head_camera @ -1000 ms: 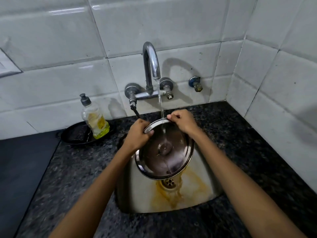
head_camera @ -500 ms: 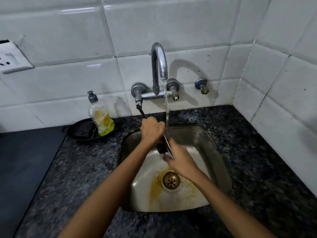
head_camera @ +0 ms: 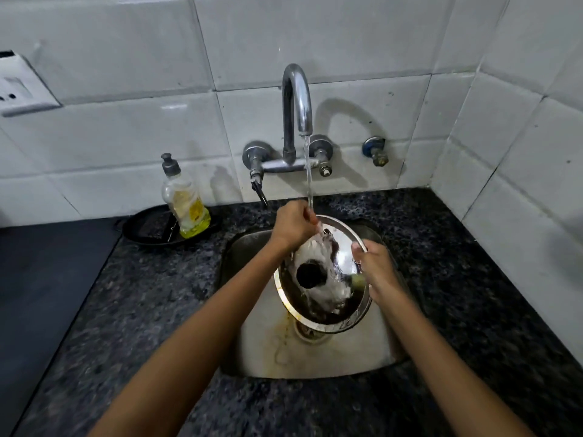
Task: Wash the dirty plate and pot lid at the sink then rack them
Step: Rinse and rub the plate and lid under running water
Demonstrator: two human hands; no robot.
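A round steel pot lid (head_camera: 350, 257) with a black knob (head_camera: 310, 274) is tilted over the steel sink (head_camera: 252, 310), knob side toward me. Water from the chrome tap (head_camera: 296, 102) falls on it and spreads white around the knob. My left hand (head_camera: 293, 223) grips the lid's upper rim right under the stream. My right hand (head_camera: 375, 268) holds the lid's right rim, thumb on top. The plate is not in view. The lid covers most of the drain (head_camera: 310, 334).
A dish soap bottle (head_camera: 184, 200) stands on a black dish (head_camera: 142, 230) to the left of the sink, on the dark speckled counter (head_camera: 142, 310). White tiled walls close in behind and on the right. A wall socket (head_camera: 19, 86) sits at far left.
The lid has been flipped from hollow side up, through edge-on, to knob side up under the stream. My right hand has shifted from the top rim to the right rim.
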